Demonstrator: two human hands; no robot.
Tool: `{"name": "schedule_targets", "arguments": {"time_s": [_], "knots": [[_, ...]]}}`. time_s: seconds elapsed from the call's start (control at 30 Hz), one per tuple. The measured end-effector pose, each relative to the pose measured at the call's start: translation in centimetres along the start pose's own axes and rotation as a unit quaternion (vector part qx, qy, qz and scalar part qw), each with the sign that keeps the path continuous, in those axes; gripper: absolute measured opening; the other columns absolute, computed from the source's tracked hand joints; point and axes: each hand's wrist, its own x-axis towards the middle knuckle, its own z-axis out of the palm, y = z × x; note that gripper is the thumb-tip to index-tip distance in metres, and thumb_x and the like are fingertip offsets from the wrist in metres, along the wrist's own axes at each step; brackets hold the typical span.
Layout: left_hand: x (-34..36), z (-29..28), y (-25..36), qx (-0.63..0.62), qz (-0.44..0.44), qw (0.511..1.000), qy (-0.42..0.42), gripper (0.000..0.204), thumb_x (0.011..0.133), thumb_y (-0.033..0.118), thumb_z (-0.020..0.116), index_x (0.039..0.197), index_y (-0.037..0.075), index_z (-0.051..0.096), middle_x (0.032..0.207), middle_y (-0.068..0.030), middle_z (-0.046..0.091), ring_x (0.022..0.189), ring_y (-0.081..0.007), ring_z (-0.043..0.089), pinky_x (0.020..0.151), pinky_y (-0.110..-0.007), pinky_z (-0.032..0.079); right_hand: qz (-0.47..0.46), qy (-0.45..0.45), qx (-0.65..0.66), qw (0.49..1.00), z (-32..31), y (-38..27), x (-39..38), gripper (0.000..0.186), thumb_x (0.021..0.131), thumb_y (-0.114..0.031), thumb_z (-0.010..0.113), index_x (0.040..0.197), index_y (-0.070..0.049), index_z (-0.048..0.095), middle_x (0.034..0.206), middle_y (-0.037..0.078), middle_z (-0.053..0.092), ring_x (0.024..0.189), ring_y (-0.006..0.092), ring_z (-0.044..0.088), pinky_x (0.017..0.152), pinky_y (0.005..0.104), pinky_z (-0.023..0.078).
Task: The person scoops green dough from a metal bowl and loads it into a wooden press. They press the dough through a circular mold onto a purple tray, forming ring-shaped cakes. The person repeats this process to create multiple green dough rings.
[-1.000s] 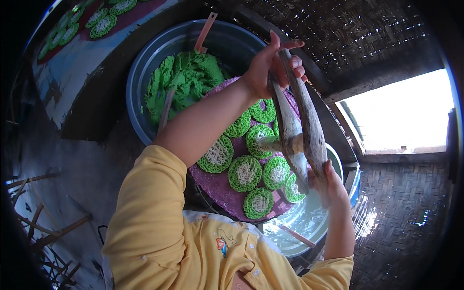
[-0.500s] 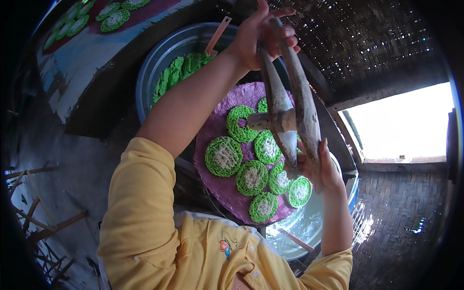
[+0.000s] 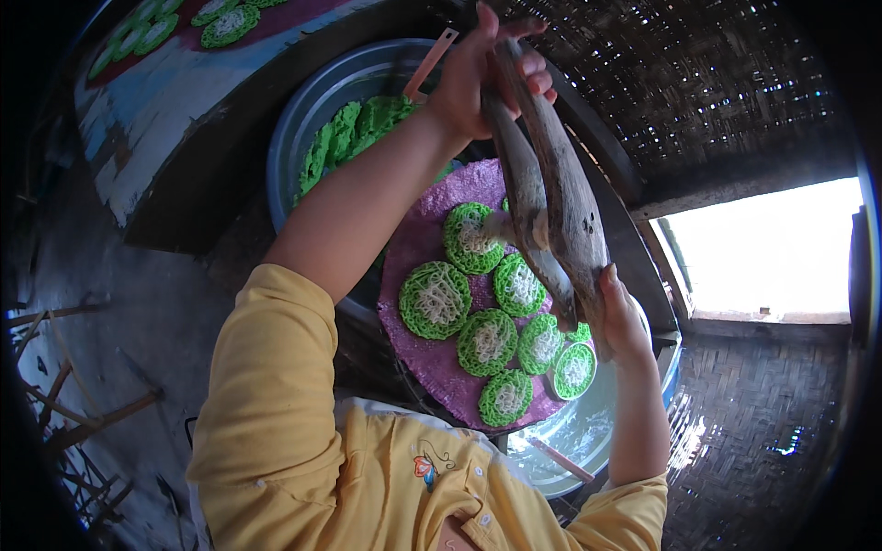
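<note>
I hold a worn wooden press [image 3: 574, 197] of two long curved bars, with a pale nozzle [image 3: 499, 227] sticking out of its middle. My left hand [image 3: 501, 78] is wrapped round the far end, thumb and one finger sticking out. My right hand [image 3: 625, 317] grips the near end, its fingers partly hidden behind the bars. Beneath the nozzle lies a green noodle ring with white strands in its centre [image 3: 470, 239]. Several like it, such as one noodle cake [image 3: 435, 300], sit on a round purple sheet [image 3: 418, 358]. Close to my right hand is another cake on a small round holder [image 3: 574, 371].
Beyond my left forearm stands a blue-grey basin [image 3: 285, 156] of green dough [image 3: 344, 138] with a pinkish flat stick [image 3: 430, 66]. A basin smeared with white [image 3: 588, 432] stands near right, another stick in it. More cakes [image 3: 230, 26] lie far left. A woven wall [image 3: 735, 413] rises at right.
The ring under the nozzle, hollow before, now has white strands in its middle. The press bars have turned and drawn closer together, still in both hands. The view has shifted slightly.
</note>
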Motion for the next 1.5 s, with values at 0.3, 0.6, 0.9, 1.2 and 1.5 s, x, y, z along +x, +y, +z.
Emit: {"name": "schedule_targets", "arguments": {"time_s": [0.3, 0.6, 0.9, 1.2, 1.5], "knots": [[5.9, 0.1, -2.3, -0.004, -0.026, 0.998, -0.063, 0.054, 0.085, 0.061, 0.042, 0.112, 0.018, 0.058, 0.063, -0.0024, 0.054, 0.063, -0.0188, 0.054, 0.069, -0.038, 0.044, 0.006, 0.014, 0.059, 0.998, -5.4, -0.3, 0.7, 0.065, 0.093, -0.058, 0.027, 0.127, -0.004, 0.04, 0.104, 0.018, 0.058, 0.086, 0.0245, 0.061, 0.076, 0.0411, 0.05], [5.5, -2.7, -3.8, 0.064, 0.029, 0.997, -0.033, 0.053, 0.09, 0.057, 0.037, 0.113, 0.011, 0.048, 0.066, -0.0006, 0.047, 0.067, -0.0171, 0.049, 0.076, -0.039, 0.041, 0.033, 0.081, 0.073, 0.993, -4.9, 0.5, 1.5, 0.062, 0.096, -0.051, 0.028, 0.119, 0.004, 0.048, 0.084, 0.014, 0.061, 0.066, 0.0194, 0.06, 0.064, 0.0319, 0.05], [5.1, -2.1, -4.3, 0.031, 0.009, 0.998, -0.061, 0.053, 0.09, 0.058, 0.037, 0.108, 0.01, 0.052, 0.061, 0.0004, 0.046, 0.063, -0.0168, 0.05, 0.074, -0.037, 0.041, 0.06, 0.131, -0.071, 0.987, -4.9, 0.8, 1.6, 0.061, 0.096, -0.048, 0.031, 0.107, 0.006, 0.056, 0.081, 0.011, 0.062, 0.076, 0.0163, 0.058, 0.073, 0.0291, 0.047], [7.8, 2.9, -7.4, 0.069, -0.035, 0.993, -0.091, 0.065, 0.086, 0.064, 0.038, 0.116, 0.007, 0.047, 0.061, -0.005, 0.05, 0.062, -0.0223, 0.053, 0.075, -0.044, 0.043, 0.012, 0.098, 0.135, 0.986, -7.8, 3.6, -2.0, 0.062, 0.096, -0.052, 0.024, 0.122, 0.001, 0.044, 0.095, 0.015, 0.06, 0.079, 0.0205, 0.06, 0.069, 0.0341, 0.049], [6.1, -0.1, -11.5, -0.011, -0.049, 0.999, -0.019, 0.059, 0.09, 0.059, 0.034, 0.115, 0.009, 0.05, 0.057, -0.0005, 0.046, 0.06, -0.0173, 0.05, 0.07, -0.038, 0.042, 0.03, 0.131, 0.001, 0.991, -10.1, 6.0, -2.5, 0.061, 0.094, -0.056, 0.023, 0.106, -0.002, 0.05, 0.069, 0.014, 0.06, 0.055, 0.0215, 0.059, 0.051, 0.0331, 0.048]]}}
